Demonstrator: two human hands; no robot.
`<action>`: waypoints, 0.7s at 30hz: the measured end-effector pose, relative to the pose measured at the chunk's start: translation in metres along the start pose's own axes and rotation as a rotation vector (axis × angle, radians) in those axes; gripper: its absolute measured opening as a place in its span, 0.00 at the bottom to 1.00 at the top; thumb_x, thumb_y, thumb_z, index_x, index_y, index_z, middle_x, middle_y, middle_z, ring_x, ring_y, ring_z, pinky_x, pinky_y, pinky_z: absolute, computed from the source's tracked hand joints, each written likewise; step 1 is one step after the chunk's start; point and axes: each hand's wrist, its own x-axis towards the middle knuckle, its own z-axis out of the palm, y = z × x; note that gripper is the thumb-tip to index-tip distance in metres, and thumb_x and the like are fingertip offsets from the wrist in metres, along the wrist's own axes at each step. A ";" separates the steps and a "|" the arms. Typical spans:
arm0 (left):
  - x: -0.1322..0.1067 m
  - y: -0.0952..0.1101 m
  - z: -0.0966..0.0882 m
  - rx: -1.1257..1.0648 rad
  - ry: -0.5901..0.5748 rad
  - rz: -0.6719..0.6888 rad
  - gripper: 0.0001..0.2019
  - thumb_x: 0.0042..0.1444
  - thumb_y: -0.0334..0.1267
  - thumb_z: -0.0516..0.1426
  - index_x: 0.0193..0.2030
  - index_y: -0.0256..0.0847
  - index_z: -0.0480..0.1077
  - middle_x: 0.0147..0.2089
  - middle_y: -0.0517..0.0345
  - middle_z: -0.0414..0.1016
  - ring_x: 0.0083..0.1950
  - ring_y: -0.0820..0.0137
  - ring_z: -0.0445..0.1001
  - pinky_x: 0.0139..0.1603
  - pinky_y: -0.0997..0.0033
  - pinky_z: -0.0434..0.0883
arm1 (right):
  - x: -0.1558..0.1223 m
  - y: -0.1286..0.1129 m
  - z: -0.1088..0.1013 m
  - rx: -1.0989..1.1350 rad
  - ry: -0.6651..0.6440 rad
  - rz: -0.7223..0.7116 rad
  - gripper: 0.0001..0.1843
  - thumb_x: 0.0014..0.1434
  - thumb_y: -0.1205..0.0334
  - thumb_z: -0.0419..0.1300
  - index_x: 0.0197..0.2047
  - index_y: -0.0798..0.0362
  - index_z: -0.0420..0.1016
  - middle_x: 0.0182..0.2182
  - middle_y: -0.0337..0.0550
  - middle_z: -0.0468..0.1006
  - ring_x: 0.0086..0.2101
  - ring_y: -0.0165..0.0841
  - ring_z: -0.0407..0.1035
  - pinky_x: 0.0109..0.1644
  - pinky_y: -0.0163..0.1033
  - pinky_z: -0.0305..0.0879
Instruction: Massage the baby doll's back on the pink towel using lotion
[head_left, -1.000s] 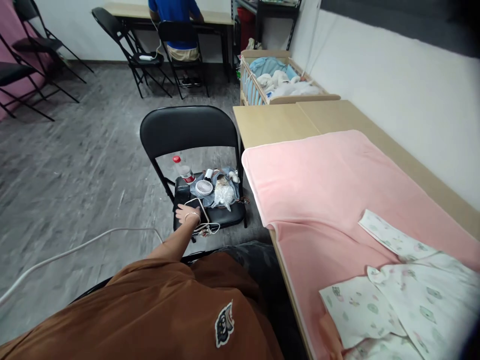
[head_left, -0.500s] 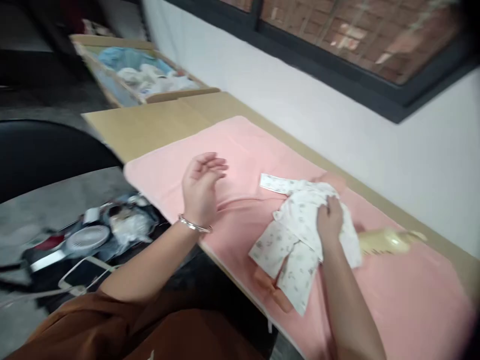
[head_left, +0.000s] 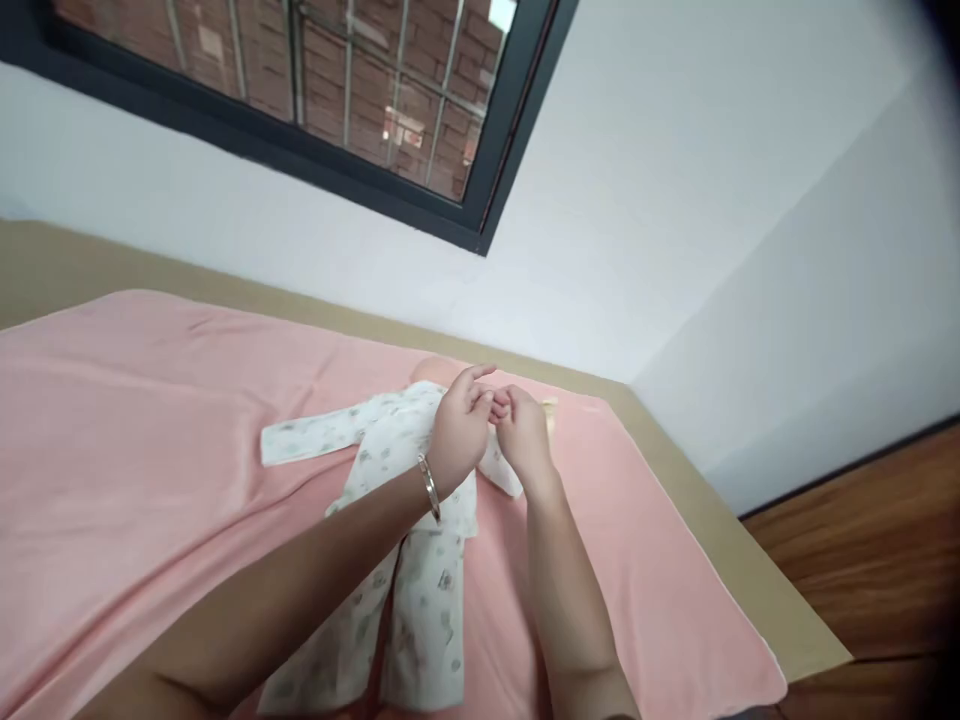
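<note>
Left hand [head_left: 456, 440] and right hand [head_left: 526, 442] meet over a printed baby suit [head_left: 427, 590] on a pink blanket [head_left: 135, 420]. Their fingers are curled and the tips touch; I cannot tell whether they grip anything.

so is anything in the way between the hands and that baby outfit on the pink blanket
Nothing visible. The left hand and right hand are over the top of the printed baby outfit, fingertips meeting near its collar; whether they pinch fabric cannot be told.

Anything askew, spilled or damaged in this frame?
Nothing spilled or damaged. The printed baby garment lies on the pink blanket with one sleeve splayed flat sideways, and the blanket shows mild creases. The left hand and right hand meet at the garment's collar, hiding what is under them.
</note>
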 end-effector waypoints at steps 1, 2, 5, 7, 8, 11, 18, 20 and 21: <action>0.009 -0.007 0.004 -0.028 -0.007 -0.030 0.15 0.57 0.27 0.52 0.50 0.40 0.67 0.32 0.60 0.76 0.30 0.75 0.75 0.36 0.73 0.72 | 0.002 0.004 -0.018 -0.033 0.096 0.031 0.16 0.65 0.60 0.45 0.28 0.51 0.67 0.27 0.39 0.74 0.30 0.32 0.66 0.35 0.35 0.58; 0.018 -0.015 0.008 -0.058 -0.011 -0.081 0.13 0.57 0.26 0.51 0.48 0.40 0.66 0.31 0.61 0.74 0.28 0.75 0.74 0.33 0.74 0.71 | 0.004 0.009 -0.035 -0.053 0.197 0.080 0.17 0.65 0.60 0.45 0.27 0.51 0.66 0.26 0.39 0.73 0.29 0.32 0.66 0.35 0.35 0.57; 0.042 -0.043 0.022 -0.144 -0.030 -0.328 0.12 0.55 0.22 0.49 0.44 0.40 0.63 0.25 0.64 0.69 0.22 0.75 0.70 0.26 0.76 0.67 | 0.006 0.027 -0.071 -0.064 0.392 0.281 0.18 0.64 0.57 0.46 0.24 0.51 0.63 0.23 0.39 0.73 0.27 0.32 0.65 0.32 0.35 0.54; 0.055 -0.061 0.032 -0.200 -0.023 -0.553 0.13 0.55 0.20 0.48 0.43 0.40 0.63 0.22 0.66 0.64 0.19 0.76 0.65 0.22 0.78 0.61 | 0.007 0.039 -0.081 -0.059 0.408 0.369 0.19 0.63 0.56 0.46 0.22 0.50 0.62 0.21 0.39 0.73 0.27 0.33 0.67 0.31 0.35 0.54; 0.060 -0.070 0.036 -0.233 -0.013 -0.674 0.13 0.56 0.21 0.48 0.43 0.40 0.62 0.22 0.66 0.62 0.17 0.77 0.62 0.20 0.79 0.57 | 0.008 0.044 -0.083 -0.063 0.388 0.393 0.19 0.63 0.56 0.46 0.22 0.50 0.62 0.21 0.39 0.74 0.27 0.33 0.67 0.31 0.35 0.54; 0.071 -0.090 0.046 -0.266 0.009 -0.850 0.07 0.59 0.25 0.49 0.40 0.39 0.62 0.21 0.68 0.58 0.15 0.78 0.55 0.17 0.78 0.51 | 0.012 0.054 -0.079 -0.127 0.310 0.406 0.23 0.65 0.52 0.46 0.23 0.51 0.67 0.25 0.43 0.77 0.29 0.35 0.70 0.32 0.36 0.57; 0.076 -0.096 0.049 -0.363 -0.026 -0.939 0.10 0.67 0.40 0.46 0.44 0.36 0.63 0.33 0.50 0.72 0.29 0.69 0.74 0.28 0.72 0.71 | 0.015 0.055 -0.055 -0.305 -0.077 0.380 0.28 0.65 0.68 0.42 0.67 0.61 0.61 0.65 0.54 0.64 0.64 0.37 0.60 0.64 0.38 0.58; 0.075 -0.094 0.048 -0.420 -0.052 -0.962 0.15 0.68 0.43 0.43 0.49 0.34 0.62 0.40 0.43 0.74 0.36 0.64 0.77 0.35 0.68 0.75 | 0.013 0.051 -0.049 -0.421 -0.229 0.376 0.32 0.62 0.74 0.43 0.69 0.65 0.57 0.68 0.57 0.58 0.68 0.39 0.52 0.69 0.43 0.51; 0.074 -0.092 0.047 -0.443 -0.061 -0.970 0.17 0.68 0.44 0.42 0.50 0.32 0.62 0.42 0.41 0.74 0.38 0.63 0.78 0.37 0.67 0.75 | 0.012 0.049 -0.047 -0.493 -0.280 0.359 0.32 0.61 0.76 0.43 0.68 0.66 0.57 0.68 0.59 0.57 0.68 0.40 0.49 0.71 0.46 0.47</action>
